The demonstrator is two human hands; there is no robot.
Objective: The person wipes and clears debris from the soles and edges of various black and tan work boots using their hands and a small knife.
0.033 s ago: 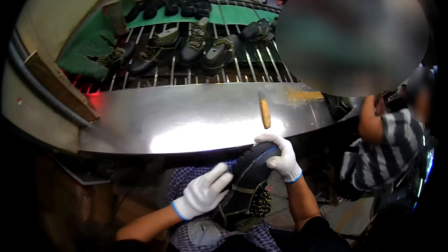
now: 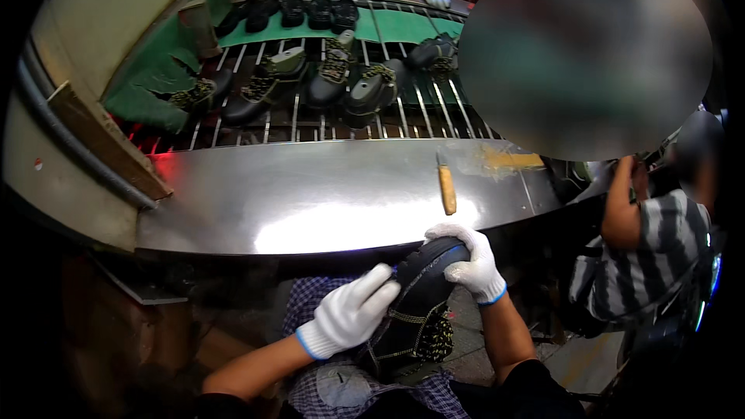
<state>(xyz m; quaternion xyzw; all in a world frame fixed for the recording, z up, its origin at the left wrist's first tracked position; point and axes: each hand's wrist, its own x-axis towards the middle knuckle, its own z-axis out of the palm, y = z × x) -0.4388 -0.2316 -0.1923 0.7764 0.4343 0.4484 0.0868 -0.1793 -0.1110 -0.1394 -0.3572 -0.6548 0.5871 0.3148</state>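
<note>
A black work shoe (image 2: 403, 318) with yellow stitching and speckled yellow-black laces rests over my lap, toe pointing away and sole turned to the left. My right hand (image 2: 471, 260), in a white knit glove with a blue cuff, is wrapped round the toe, thumb on the upper and fingers over the front. Against the sole's left edge lies my gloved left hand (image 2: 351, 312), with its fingers stretched out and slightly smeared; its thumb side is partly hidden. Beyond the shoe, a knife (image 2: 445, 186) with a wooden handle lies on the metal table (image 2: 310, 194).
Behind the table, a roller conveyor (image 2: 295, 120) carries several dark shoes (image 2: 330, 81). Several black soles (image 2: 318, 12) lie on a green sheet (image 2: 396, 27). A wooden post (image 2: 109, 140) stands left. A person in a striped shirt (image 2: 656, 256) is at right; other gloved workers are across.
My left hand has slid slightly up and to the right along the sole's edge. My right hand keeps its grip on the toe. The whole view has shifted a little.
</note>
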